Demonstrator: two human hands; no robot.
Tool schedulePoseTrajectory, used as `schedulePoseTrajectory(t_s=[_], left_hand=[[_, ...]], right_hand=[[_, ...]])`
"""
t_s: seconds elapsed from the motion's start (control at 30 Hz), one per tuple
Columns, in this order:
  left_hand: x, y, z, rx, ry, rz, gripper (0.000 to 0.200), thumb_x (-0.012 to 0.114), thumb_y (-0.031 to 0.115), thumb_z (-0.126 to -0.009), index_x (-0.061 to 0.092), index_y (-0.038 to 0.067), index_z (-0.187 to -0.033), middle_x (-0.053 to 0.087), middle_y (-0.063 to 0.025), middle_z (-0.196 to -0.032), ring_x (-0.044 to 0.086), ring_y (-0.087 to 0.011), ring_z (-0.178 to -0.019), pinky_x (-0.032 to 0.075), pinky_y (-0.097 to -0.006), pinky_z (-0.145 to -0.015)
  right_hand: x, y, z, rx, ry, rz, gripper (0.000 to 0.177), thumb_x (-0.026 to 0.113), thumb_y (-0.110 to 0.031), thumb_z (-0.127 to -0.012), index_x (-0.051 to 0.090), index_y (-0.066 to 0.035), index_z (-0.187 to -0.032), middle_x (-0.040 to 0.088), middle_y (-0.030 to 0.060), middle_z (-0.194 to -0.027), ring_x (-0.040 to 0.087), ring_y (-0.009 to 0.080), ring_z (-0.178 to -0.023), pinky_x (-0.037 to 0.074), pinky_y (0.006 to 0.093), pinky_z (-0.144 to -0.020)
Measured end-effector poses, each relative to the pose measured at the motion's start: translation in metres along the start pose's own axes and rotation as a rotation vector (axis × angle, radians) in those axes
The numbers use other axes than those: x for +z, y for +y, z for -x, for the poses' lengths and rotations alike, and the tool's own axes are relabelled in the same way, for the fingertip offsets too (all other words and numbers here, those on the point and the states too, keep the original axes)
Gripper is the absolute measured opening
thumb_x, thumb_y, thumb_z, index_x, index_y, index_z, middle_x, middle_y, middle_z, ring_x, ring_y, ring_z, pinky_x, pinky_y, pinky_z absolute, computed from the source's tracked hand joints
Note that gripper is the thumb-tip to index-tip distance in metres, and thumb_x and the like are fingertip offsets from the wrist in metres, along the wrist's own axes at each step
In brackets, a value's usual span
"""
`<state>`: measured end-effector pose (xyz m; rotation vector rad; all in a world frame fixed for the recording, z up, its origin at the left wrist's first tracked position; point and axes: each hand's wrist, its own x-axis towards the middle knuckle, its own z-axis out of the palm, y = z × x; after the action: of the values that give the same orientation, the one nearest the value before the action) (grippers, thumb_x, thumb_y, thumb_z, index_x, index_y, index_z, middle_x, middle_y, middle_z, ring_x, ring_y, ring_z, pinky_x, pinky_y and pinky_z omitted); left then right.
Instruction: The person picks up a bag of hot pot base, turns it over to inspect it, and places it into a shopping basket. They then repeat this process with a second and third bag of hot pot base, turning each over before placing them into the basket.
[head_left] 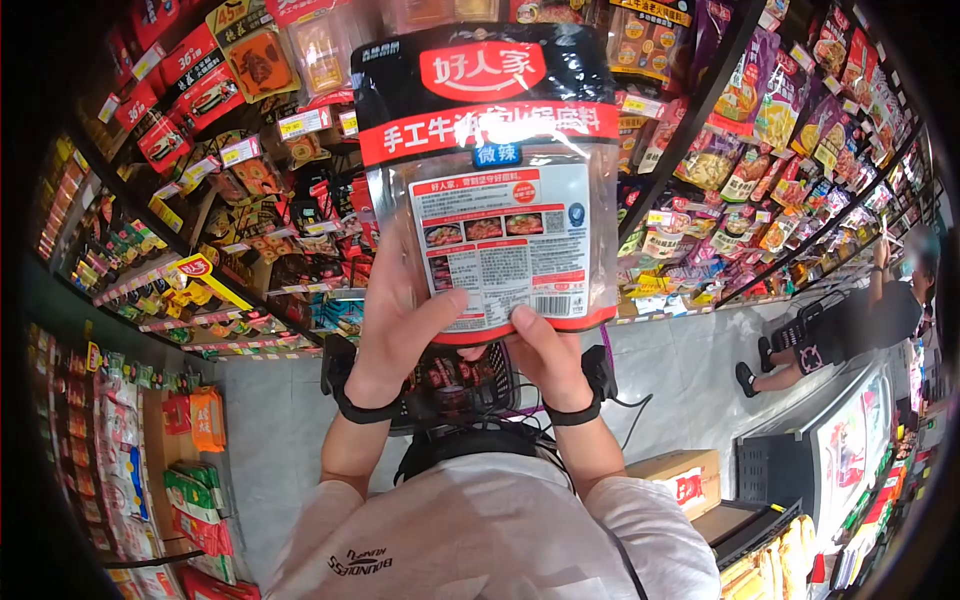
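Both hands hold up one large hotpot base packet (490,215), upright, its printed back with label and barcode facing me. The packet is black and red at the top, with clear plastic edges. My left hand (410,320) grips the lower left side, thumb across the label. My right hand (545,345) pinches the bottom edge, thumb on the front near the barcode; its other fingers are hidden behind the packet. Below the hands, a dark shopping basket (465,385) with packaged items in it is partly visible.
Shelves of seasoning packets (270,190) rise ahead, with more packets (770,150) at the right. Another person (860,325) stands on the right of the aisle. A cardboard box (660,470) and a display case (810,450) are at the lower right; shelves (110,440) line the left.
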<state>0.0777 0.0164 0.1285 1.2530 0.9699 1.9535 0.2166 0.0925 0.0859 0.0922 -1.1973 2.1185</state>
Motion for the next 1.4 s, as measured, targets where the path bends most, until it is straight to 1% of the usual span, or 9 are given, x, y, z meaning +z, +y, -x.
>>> schedulePoseTrajectory(t_s=[0.07,0.37,0.8,0.97,1.0,1.1,1.2,1.33,1.4], left_hand=[[0.002,0.004,0.0,0.025,-0.015,-0.001,0.073,0.059,-0.002,-0.077,0.022,-0.004,-0.14,0.04,-0.0141,-0.136,0.04,-0.0219,-0.127,0.031,-0.0359,-0.106],[0.008,0.015,0.011,0.063,0.056,-0.01,0.072,0.056,-0.002,-0.076,0.023,-0.005,-0.14,0.039,-0.0148,-0.137,0.037,-0.0208,-0.129,0.028,-0.0354,-0.108],[0.005,0.031,0.017,-0.007,0.097,0.136,0.078,0.05,-0.002,-0.069,0.022,-0.006,-0.141,0.041,-0.0145,-0.135,0.039,-0.0215,-0.128,0.026,-0.0341,-0.109],[-0.004,0.034,0.026,-0.048,0.117,0.198,0.079,0.047,-0.001,-0.072,0.014,-0.002,-0.144,0.046,-0.0178,-0.129,0.058,-0.0247,-0.107,0.058,-0.0336,-0.068],[-0.005,0.032,0.025,0.003,0.111,0.219,0.08,0.047,-0.001,-0.074,0.011,0.0,-0.145,0.047,-0.0193,-0.127,0.063,-0.0241,-0.096,0.055,-0.0289,-0.044],[-0.014,0.04,0.025,-0.016,0.086,0.206,0.079,0.047,0.0,-0.075,0.011,0.001,-0.145,0.048,-0.0185,-0.126,0.062,-0.0241,-0.096,0.057,-0.0295,-0.05],[-0.016,0.039,0.023,0.042,0.168,0.209,0.078,0.049,0.001,-0.077,0.012,0.001,-0.145,0.05,-0.0168,-0.124,0.063,-0.0211,-0.092,0.056,-0.0274,-0.05],[-0.028,0.032,0.031,0.007,0.129,0.112,0.069,0.053,0.016,-0.083,0.021,-0.001,-0.141,0.055,-0.0157,-0.119,0.062,-0.0205,-0.096,0.052,-0.0279,-0.067],[-0.024,0.028,0.031,0.069,0.179,0.118,0.068,0.053,0.016,-0.083,0.022,0.0,-0.141,0.055,-0.0147,-0.119,0.062,-0.0199,-0.092,0.051,-0.0277,-0.064]], right_hand=[[0.002,0.0,-0.002,-0.011,-0.004,0.044,0.05,0.05,-0.021,-0.091,0.036,0.007,-0.13,0.056,0.023,-0.116,0.063,0.0315,-0.094,0.057,0.0408,-0.07],[0.02,0.003,-0.006,0.064,0.105,0.009,0.056,0.055,-0.019,-0.084,0.035,0.005,-0.131,0.056,0.0224,-0.116,0.062,0.03,-0.095,0.058,0.0392,-0.064],[0.034,0.01,-0.012,0.04,0.103,-0.035,0.052,0.055,-0.022,-0.084,0.039,0.005,-0.126,0.06,0.0219,-0.105,0.064,0.0268,-0.077,0.053,0.0334,-0.05],[0.042,0.015,-0.018,0.01,0.126,-0.004,0.048,0.056,-0.02,-0.083,0.042,0.005,-0.122,0.061,0.0203,-0.099,0.063,0.026,-0.073,0.052,0.0334,-0.05],[0.046,0.015,-0.019,0.013,0.153,0.0,0.048,0.057,-0.02,-0.083,0.041,0.005,-0.122,0.061,0.0197,-0.098,0.062,0.0257,-0.072,0.051,0.0334,-0.05],[0.044,0.027,-0.023,-0.023,0.135,-0.004,0.049,0.057,-0.018,-0.084,0.04,0.004,-0.124,0.061,0.0192,-0.1,0.063,0.0261,-0.075,0.052,0.0341,-0.051],[0.052,0.024,-0.022,-0.02,0.075,0.003,0.045,0.054,-0.003,-0.087,0.041,0.003,-0.13,0.056,0.0139,-0.119,0.055,0.0216,-0.107,0.048,0.0341,-0.088],[0.062,0.027,-0.025,-0.109,0.116,0.08,0.043,0.057,-0.004,-0.087,0.044,0.003,-0.128,0.055,0.0122,-0.121,0.054,0.0211,-0.109,0.043,0.0339,-0.093],[0.067,0.027,-0.028,-0.177,0.137,0.137,0.043,0.057,-0.004,-0.087,0.045,0.003,-0.128,0.055,0.0122,-0.121,0.053,0.0209,-0.11,0.043,0.0339,-0.094]])
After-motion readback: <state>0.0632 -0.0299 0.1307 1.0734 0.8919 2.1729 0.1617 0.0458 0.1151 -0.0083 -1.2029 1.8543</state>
